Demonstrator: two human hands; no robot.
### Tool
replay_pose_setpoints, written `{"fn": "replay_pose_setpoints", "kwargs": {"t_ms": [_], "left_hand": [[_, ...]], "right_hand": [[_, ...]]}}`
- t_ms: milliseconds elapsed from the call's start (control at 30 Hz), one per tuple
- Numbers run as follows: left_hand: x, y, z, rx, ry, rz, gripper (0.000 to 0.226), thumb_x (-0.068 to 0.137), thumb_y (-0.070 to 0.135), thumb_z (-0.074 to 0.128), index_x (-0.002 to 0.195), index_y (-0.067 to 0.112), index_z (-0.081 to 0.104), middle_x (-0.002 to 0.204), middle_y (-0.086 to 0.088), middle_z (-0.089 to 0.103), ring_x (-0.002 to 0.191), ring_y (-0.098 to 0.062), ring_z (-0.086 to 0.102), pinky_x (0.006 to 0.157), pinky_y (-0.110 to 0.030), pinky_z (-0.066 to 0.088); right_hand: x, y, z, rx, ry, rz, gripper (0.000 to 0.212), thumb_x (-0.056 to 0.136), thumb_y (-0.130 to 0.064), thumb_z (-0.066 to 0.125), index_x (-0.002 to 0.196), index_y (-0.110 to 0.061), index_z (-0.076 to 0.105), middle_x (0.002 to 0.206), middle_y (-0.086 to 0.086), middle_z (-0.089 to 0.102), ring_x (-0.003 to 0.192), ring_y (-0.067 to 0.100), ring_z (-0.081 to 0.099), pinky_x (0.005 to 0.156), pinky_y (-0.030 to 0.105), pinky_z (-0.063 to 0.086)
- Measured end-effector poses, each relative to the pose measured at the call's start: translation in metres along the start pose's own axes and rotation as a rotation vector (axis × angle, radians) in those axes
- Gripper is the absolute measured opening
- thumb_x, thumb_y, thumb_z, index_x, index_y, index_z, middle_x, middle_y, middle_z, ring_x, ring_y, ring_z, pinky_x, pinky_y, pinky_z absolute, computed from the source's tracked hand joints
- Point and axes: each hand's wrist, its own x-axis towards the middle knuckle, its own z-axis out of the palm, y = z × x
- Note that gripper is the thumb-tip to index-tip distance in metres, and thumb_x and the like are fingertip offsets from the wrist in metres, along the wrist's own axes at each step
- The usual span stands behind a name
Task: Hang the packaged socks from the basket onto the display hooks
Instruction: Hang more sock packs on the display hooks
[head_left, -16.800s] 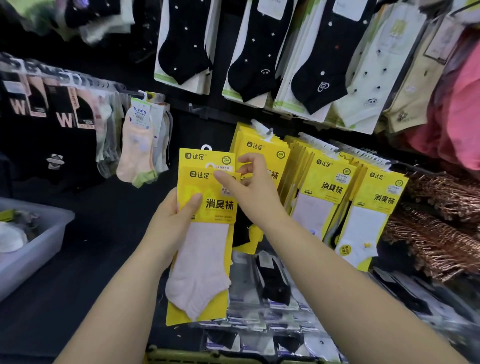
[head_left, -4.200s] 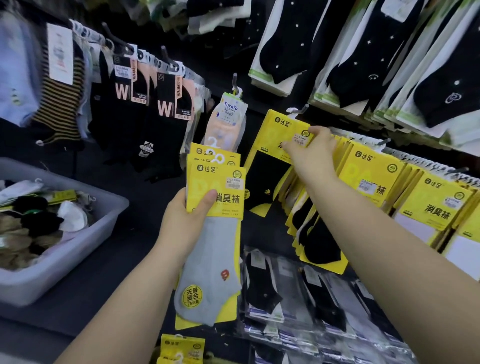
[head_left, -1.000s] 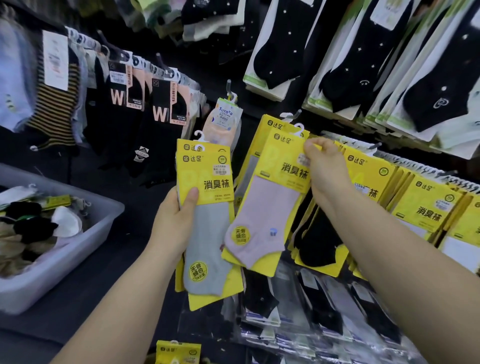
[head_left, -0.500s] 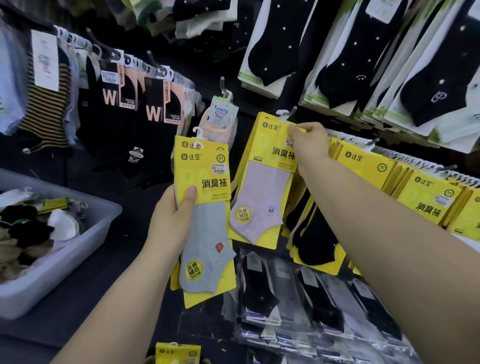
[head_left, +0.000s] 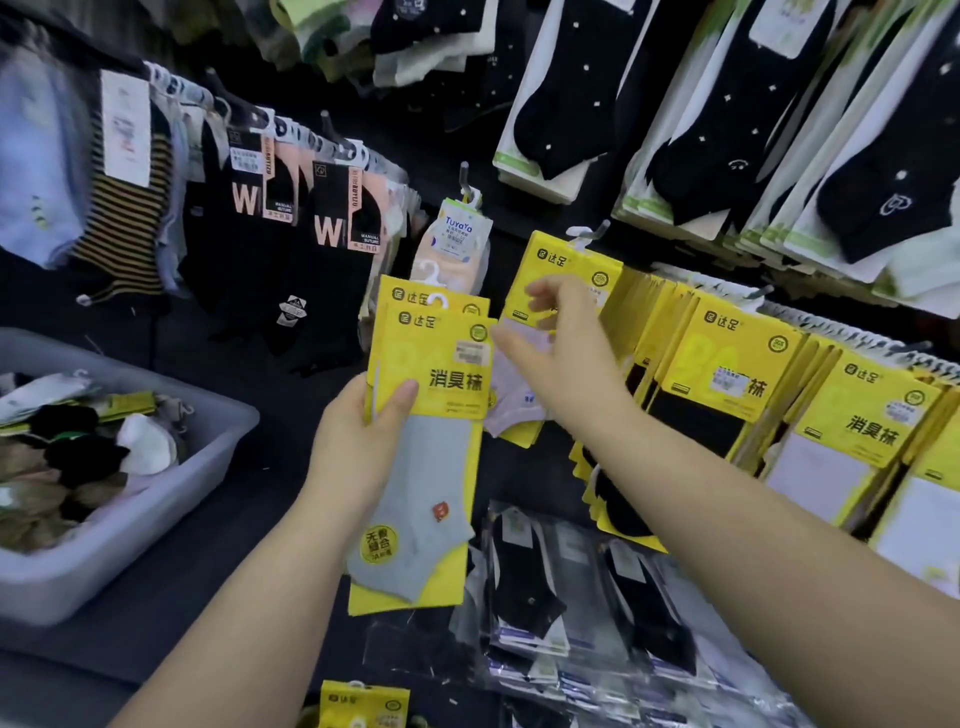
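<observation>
Dark display wall (head_left: 400, 135) behind; left hand (head_left: 358, 441) grips light, stiff-carded yellow sock packs (head_left: 431, 374); right hand (head_left: 563, 358), spread and empty just beside, would best pinch the header above the left thumb.

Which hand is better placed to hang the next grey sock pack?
Probably the right: the right hand is empty, right beside the grey sock packs and nearer the hooks, while the left hand grips those packs.
</observation>
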Motion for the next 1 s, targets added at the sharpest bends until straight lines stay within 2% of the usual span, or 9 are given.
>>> {"fn": "replay_pose_setpoints", "kwargs": {"t_ms": [67, 133, 233, 300, 433, 533, 633, 767, 1000], "left_hand": [[-0.003, 0.000, 0.005, -0.060, -0.063, -0.025, 0.013, 0.090, 0.040, 0.058, 0.095, 0.030, 0.065, 0.091, 0.012, 0.073, 0.084, -0.005, 0.069, 0.073, -0.028, 0.054], [-0.005, 0.001, 0.007, -0.101, -0.085, -0.027, 0.015, 0.087, 0.039, 0.062, 0.097, 0.029, 0.066, 0.093, 0.009, 0.074, 0.086, -0.012, 0.070, 0.076, -0.037, 0.055], [-0.005, 0.003, 0.007, -0.114, -0.067, -0.013, 0.012, 0.084, 0.038, 0.066, 0.095, 0.031, 0.066, 0.089, 0.015, 0.073, 0.081, -0.006, 0.070, 0.069, -0.030, 0.054], [-0.005, 0.005, 0.006, -0.117, -0.052, -0.008, 0.012, 0.083, 0.037, 0.067, 0.093, 0.032, 0.066, 0.088, 0.019, 0.073, 0.079, -0.002, 0.069, 0.066, -0.025, 0.052], [-0.006, 0.012, 0.008, -0.111, -0.051, 0.021, 0.010, 0.090, 0.039, 0.057, 0.094, 0.036, 0.066, 0.089, 0.022, 0.072, 0.080, 0.003, 0.067, 0.060, -0.013, 0.049], [-0.005, 0.018, 0.009, -0.071, -0.034, 0.080, 0.017, 0.097, 0.034, 0.047, 0.095, 0.039, 0.064, 0.093, 0.024, 0.070, 0.086, 0.011, 0.062, 0.061, -0.003, 0.043], [-0.006, 0.017, 0.007, -0.039, -0.044, 0.068, 0.019, 0.098, 0.034, 0.045, 0.094, 0.042, 0.061, 0.092, 0.024, 0.068, 0.087, 0.011, 0.061, 0.063, -0.007, 0.044], [-0.007, 0.011, 0.009, -0.030, -0.046, 0.037, 0.019, 0.099, 0.033, 0.045, 0.092, 0.042, 0.060, 0.091, 0.021, 0.068, 0.085, 0.009, 0.062, 0.063, -0.010, 0.044], [-0.004, 0.007, 0.009, -0.019, -0.064, 0.025, 0.017, 0.098, 0.033, 0.047, 0.095, 0.040, 0.062, 0.094, 0.018, 0.070, 0.091, 0.001, 0.064, 0.077, -0.023, 0.050]], "right_hand": [[-0.004, -0.006, 0.008, 0.073, -0.081, 0.079, 0.036, 0.084, -0.037, 0.067, 0.106, -0.022, 0.042, 0.109, -0.004, 0.046, 0.097, 0.008, 0.046, 0.076, 0.016, 0.037], [-0.003, -0.007, 0.008, 0.126, -0.053, 0.158, 0.030, 0.086, -0.041, 0.064, 0.100, -0.020, 0.046, 0.099, -0.003, 0.050, 0.092, 0.010, 0.048, 0.073, 0.019, 0.041], [-0.003, -0.004, 0.001, 0.322, -0.067, 0.278, 0.023, 0.087, -0.037, 0.064, 0.087, -0.016, 0.056, 0.093, 0.008, 0.066, 0.089, 0.022, 0.063, 0.082, 0.037, 0.051], [-0.008, -0.001, -0.003, 0.346, -0.090, 0.233, 0.013, 0.086, -0.030, 0.066, 0.082, -0.018, 0.064, 0.093, 0.007, 0.070, 0.090, 0.026, 0.066, 0.084, 0.040, 0.054], [-0.008, 0.011, -0.018, 0.309, 0.026, 0.128, 0.013, 0.086, -0.026, 0.067, 0.074, -0.031, 0.068, 0.080, -0.013, 0.069, 0.079, 0.013, 0.063, 0.073, 0.025, 0.053], [0.007, 0.021, -0.036, 0.340, 0.165, 0.208, 0.013, 0.091, -0.025, 0.060, 0.080, -0.031, 0.064, 0.088, -0.008, 0.065, 0.076, 0.005, 0.057, 0.067, 0.020, 0.045], [0.024, 0.028, -0.047, 0.334, 0.189, 0.260, 0.018, 0.095, -0.018, 0.053, 0.084, -0.028, 0.063, 0.094, 0.000, 0.064, 0.076, 0.010, 0.060, 0.059, 0.018, 0.050], [0.043, 0.030, -0.052, 0.339, 0.268, 0.335, 0.024, 0.097, -0.017, 0.047, 0.083, -0.030, 0.061, 0.089, 0.000, 0.061, 0.077, 0.018, 0.055, 0.068, 0.035, 0.050], [0.064, 0.030, -0.045, 0.342, 0.296, 0.318, 0.024, 0.097, -0.019, 0.046, 0.085, -0.032, 0.063, 0.078, -0.005, 0.058, 0.072, 0.017, 0.052, 0.064, 0.033, 0.047]]}}
